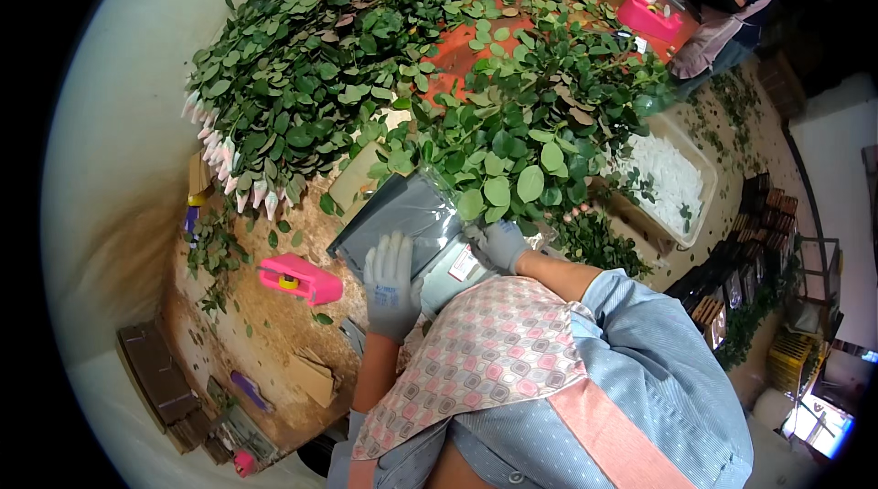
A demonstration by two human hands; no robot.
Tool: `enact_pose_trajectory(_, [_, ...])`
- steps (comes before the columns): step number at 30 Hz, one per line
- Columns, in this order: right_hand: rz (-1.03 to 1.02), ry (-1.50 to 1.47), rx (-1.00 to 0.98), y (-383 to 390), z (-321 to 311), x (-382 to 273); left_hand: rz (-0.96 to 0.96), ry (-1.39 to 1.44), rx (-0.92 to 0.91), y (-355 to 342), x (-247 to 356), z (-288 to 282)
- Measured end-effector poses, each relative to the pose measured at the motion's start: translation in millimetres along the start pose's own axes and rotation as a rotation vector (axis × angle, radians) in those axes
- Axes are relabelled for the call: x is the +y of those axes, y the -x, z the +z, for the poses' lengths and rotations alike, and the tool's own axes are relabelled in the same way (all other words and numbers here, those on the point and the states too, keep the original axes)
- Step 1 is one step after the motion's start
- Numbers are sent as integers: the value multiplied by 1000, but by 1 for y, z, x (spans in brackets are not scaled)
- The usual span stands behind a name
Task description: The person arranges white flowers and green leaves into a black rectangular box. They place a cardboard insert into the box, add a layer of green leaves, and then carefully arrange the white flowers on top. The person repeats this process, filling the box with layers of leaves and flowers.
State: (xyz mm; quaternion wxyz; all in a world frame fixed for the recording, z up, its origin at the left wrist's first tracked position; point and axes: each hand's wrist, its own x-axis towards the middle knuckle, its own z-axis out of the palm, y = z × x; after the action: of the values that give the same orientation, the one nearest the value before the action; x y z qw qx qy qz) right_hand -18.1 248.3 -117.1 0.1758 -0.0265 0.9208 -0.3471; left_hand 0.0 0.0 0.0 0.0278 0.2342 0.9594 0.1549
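Observation:
My left hand, in a grey glove, lies with fingers stretched out on a stack of dark, shiny plastic sleeves. My right hand, gloved the same way, is at the right edge of the stack. Its fingers are curled in, and what they pinch is hidden. Between the hands, against my apron, is a pale grey-green plastic piece with a white label. Cut leafy stems reach close to the right hand and the top of the sleeves.
Left of the sleeves sits a pink tape dispenser. Leafy bundles with pale wrapped ends fill the far left. At right stands a tub of white material. A co-worker is near another pink dispenser. Cardboard pieces lie near left.

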Motion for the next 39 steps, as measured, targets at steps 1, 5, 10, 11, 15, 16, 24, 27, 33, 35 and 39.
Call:
enact_pose_trajectory(1, [3, 6, 27, -2, 3, 2, 5, 18, 12, 5, -1, 2])
enact_pose_trajectory(5, [71, 69, -5, -6, -4, -7, -10, -2, 64, 29, 3, -2])
enact_pose_trajectory(10, [210, 86, 175, 3, 25, 8, -36, -9, 78, 57, 10, 3])
enact_pose_trajectory(11, [246, 80, 226, 4, 31, 11, -43, -10, 72, 61, 10, 5])
enact_pose_trajectory(15, [234, 122, 302, -6, 42, 17, -6, -15, 135, 69, 6, 5])
enact_pose_trajectory(16, [263, 112, 240, -5, 35, 11, -5, -18, 129, 73, 6, 3])
enact_pose_trajectory(24, [328, 224, 32, 1, -9, 8, -36, -25, 151, 109, -15, 1])
enact_pose_trajectory(27, [422, 115, 132, 26, -21, 3, -93, 28, 161, 119, -18, 8])
enact_pose_trajectory(33, [370, -1341, -201, 56, -5, 40, -214, 198, 213, 140, -31, 29])
enact_pose_trajectory(35, [398, -1650, -141, 60, -11, 6, -317, 397, 228, 135, -26, 27])
enact_pose_trajectory(39, [271, -1794, -81, 13, 17, -25, -590, 1004, 310, 133, -34, 37])
